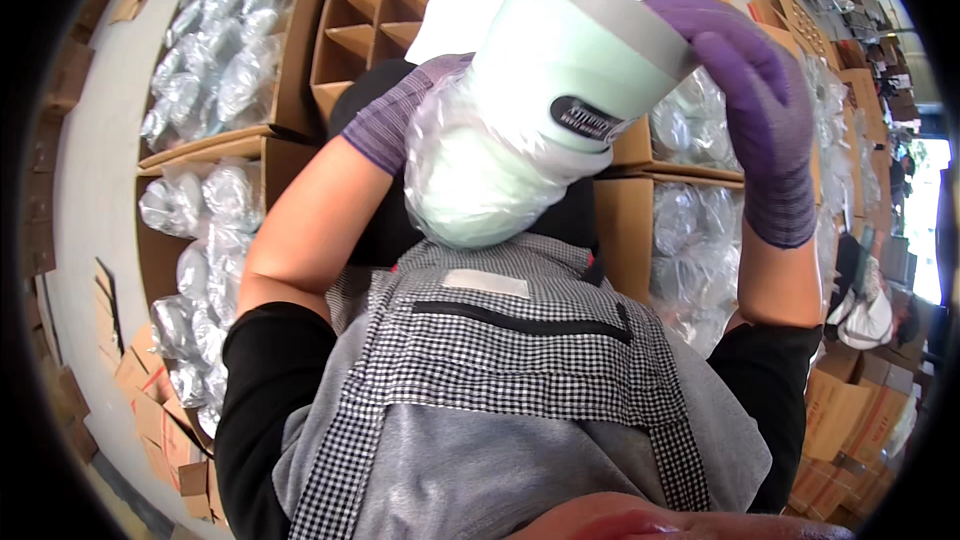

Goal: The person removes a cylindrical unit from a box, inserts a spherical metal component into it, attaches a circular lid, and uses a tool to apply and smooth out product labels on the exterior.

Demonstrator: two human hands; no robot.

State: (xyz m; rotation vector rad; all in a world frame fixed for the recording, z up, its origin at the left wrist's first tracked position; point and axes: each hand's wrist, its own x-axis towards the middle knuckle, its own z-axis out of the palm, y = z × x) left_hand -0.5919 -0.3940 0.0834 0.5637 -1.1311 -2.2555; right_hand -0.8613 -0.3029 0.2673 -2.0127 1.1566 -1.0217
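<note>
Tilted in front of my chest is a large pale green vase (pixel 545 65) with a grey band round its wide mouth and a black oval label on its side. A clear plastic bag (pixel 480 165) is bunched round its rounded lower end. My left hand (pixel 440 70), in a purple glove, holds the vase from the left; its fingers are hidden behind the vase and bag. My right hand (pixel 755 75), gloved alike, is bent over the grey rim at the upper right, with the fingertips partly out of sight at the mouth.
Cardboard boxes of plastic-wrapped items stand at left (pixel 215 70) and right (pixel 690 240). Ahead is a box with cardboard dividers (pixel 365 15), beside a white sheet-like surface (pixel 460 5) with a small brownish object. Flattened cardboard (pixel 150 390) lies on the floor at left.
</note>
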